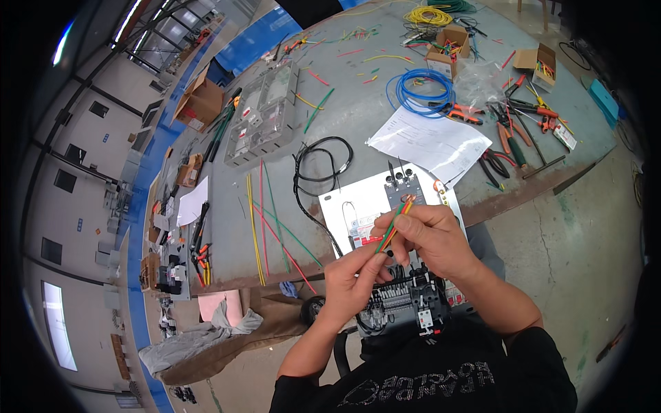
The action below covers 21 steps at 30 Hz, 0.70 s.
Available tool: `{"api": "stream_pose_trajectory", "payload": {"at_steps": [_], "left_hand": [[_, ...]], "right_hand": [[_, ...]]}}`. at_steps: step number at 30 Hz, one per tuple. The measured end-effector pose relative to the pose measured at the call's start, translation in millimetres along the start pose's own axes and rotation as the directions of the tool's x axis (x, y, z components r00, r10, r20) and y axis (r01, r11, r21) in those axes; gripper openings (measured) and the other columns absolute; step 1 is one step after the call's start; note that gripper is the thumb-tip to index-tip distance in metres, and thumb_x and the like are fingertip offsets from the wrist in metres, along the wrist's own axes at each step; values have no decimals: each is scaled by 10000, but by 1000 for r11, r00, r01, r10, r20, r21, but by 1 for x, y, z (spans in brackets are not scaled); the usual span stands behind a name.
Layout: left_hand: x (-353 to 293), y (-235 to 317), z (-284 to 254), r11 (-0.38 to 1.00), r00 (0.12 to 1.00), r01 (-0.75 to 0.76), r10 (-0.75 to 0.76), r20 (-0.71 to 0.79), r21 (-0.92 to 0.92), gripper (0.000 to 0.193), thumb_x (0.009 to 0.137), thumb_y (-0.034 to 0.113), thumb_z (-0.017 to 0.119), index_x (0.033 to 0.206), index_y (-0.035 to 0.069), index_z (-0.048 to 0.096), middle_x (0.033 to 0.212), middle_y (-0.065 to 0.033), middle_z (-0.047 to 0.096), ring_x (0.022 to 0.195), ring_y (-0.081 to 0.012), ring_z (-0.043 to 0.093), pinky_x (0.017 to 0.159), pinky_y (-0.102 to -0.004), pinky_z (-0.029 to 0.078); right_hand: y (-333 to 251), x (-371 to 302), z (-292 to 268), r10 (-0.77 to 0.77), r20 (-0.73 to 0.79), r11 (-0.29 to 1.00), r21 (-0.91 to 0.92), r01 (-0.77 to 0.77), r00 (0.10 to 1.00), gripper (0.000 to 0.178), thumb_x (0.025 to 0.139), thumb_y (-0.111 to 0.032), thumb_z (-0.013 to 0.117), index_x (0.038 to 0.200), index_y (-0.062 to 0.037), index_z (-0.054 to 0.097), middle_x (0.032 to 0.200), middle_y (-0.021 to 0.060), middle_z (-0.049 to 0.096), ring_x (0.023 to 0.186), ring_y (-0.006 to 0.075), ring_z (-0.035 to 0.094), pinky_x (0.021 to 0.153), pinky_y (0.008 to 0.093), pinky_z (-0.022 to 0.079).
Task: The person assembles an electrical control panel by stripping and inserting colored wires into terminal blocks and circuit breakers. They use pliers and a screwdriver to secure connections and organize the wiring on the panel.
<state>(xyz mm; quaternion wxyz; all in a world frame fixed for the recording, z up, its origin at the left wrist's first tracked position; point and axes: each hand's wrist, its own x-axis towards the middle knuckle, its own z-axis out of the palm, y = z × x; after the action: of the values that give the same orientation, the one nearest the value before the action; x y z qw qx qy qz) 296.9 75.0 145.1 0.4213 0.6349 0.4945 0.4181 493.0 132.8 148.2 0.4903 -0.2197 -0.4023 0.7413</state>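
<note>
Above a white mounting plate (335, 201), both of my hands are closed on a small bundle of coloured wires (395, 228), green, yellow and red, with copper-coloured ends at the top. My left hand (352, 277) pinches the lower end. Higher up, my right hand (441, 242) grips the bundle between thumb and fingers. Just behind the copper ends, a black circuit breaker (402, 184) is on the plate. Below my hands lies an assembly of black and grey electrical parts (430, 303), partly hidden by my arms.
Long red, yellow and green strips (260, 227) lie left on the workbench (330, 124). Beyond are a coiled black cable (323, 142), clear compartment box (265, 113), paper sheets (434, 141) and blue wire coil (421, 89). Pliers (508, 131) and cartons (451, 49) sit at right.
</note>
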Motion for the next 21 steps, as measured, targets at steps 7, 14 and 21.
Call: {"api": "stream_pose_trajectory", "payload": {"at_steps": [7, 14, 21], "left_hand": [[1, 1, -1, 1000, 1000, -25, 25, 9, 9, 237, 1100, 78, 607, 1248, -68, 722, 886, -93, 743, 724, -147, 729, 646, -281, 613], [2, -4, -2, 990, 993, -116, 117, -6, 74, 239, 1065, 5, 630, 1276, -67, 716, 922, -131, 778, 738, -167, 750, 650, -292, 614], [0, -10, -7, 912, 950, -308, 307, 47, 270, 274, 1019, -20, 669, 1286, -38, 731, 912, -132, 785, 733, -185, 778, 656, -288, 614]], "right_hand": [[-2, 1, 1, -12, -19, 998, -59, 11, 1000, 398, 1128, -271, 600, 1191, 90, 756, 783, 66, 712, 631, 99, 640, 576, 235, 521], [1, -3, -9, -12, -10, 992, -126, 10, 1000, 429, 1134, -318, 591, 1215, 67, 761, 725, -4, 565, 581, 61, 494, 524, 233, 416], [-4, -20, -7, 108, 142, 974, 181, -133, 984, 452, 1121, -355, 609, 1281, 52, 722, 711, -4, 542, 542, 64, 465, 478, 239, 371]]}}
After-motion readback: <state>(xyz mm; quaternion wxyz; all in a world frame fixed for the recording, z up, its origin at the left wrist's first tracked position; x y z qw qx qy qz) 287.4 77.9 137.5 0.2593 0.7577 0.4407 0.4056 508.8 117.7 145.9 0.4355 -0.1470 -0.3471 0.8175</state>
